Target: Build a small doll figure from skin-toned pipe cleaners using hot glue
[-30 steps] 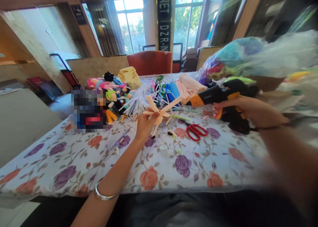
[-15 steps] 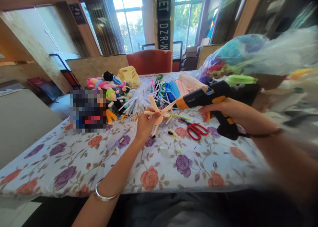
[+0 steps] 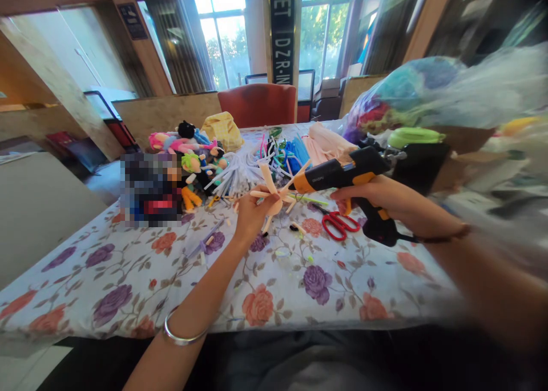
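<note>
Pinched in my left hand (image 3: 253,208) is a peach-coloured pipe-cleaner figure (image 3: 276,202) with limbs sticking out several ways. My right hand (image 3: 372,196) grips a black and orange hot glue gun (image 3: 329,177) by its handle, its nozzle pointing left at the figure. Whether the tip touches the figure I cannot tell. Below the glue gun, red-handled scissors (image 3: 339,225) lie on the flowered tablecloth (image 3: 205,299). Small cut scraps (image 3: 297,228) are scattered near my left hand.
Behind my hands lie white pipe cleaners (image 3: 240,171), blue ones (image 3: 295,151) and a peach bundle (image 3: 327,142). Finished-looking fuzzy dolls (image 3: 192,162) and a yellow cloth (image 3: 222,131) sit at the back left. Plastic bags (image 3: 402,94) bulge at the right. A red chair (image 3: 257,105) stands opposite.
The glue gun in my right hand has moved slightly left and down, its nozzle nearer the middle of the figure. My left hand stays nearly in place, the figure turned a little.
</note>
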{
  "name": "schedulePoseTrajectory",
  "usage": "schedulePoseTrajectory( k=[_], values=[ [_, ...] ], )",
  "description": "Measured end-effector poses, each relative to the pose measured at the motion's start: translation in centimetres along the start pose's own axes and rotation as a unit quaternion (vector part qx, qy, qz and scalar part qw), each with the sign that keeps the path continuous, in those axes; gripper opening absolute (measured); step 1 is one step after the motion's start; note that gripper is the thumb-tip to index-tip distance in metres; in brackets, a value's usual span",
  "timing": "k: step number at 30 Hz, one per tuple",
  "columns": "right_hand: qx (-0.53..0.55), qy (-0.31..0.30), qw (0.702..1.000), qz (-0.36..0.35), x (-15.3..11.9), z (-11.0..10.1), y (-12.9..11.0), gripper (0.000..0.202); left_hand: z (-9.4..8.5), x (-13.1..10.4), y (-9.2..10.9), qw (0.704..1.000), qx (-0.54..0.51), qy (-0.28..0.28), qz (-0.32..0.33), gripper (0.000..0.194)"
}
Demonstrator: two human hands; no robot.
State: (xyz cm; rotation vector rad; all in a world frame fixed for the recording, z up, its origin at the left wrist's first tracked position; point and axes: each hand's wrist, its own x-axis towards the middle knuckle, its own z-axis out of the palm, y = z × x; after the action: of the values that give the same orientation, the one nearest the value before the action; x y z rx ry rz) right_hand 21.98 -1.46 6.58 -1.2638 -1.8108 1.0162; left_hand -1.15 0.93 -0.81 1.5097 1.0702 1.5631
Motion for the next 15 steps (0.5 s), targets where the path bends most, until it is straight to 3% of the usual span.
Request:
schedulePoseTrajectory(
  k=[15],
  values=[
    [0.028,-0.037,0.999,-0.008,1.2,-0.2,2.4,0.023,0.1,-0.1,0.2,1.000,-0.010,-0.001,-0.006,0.026]
  ],
)
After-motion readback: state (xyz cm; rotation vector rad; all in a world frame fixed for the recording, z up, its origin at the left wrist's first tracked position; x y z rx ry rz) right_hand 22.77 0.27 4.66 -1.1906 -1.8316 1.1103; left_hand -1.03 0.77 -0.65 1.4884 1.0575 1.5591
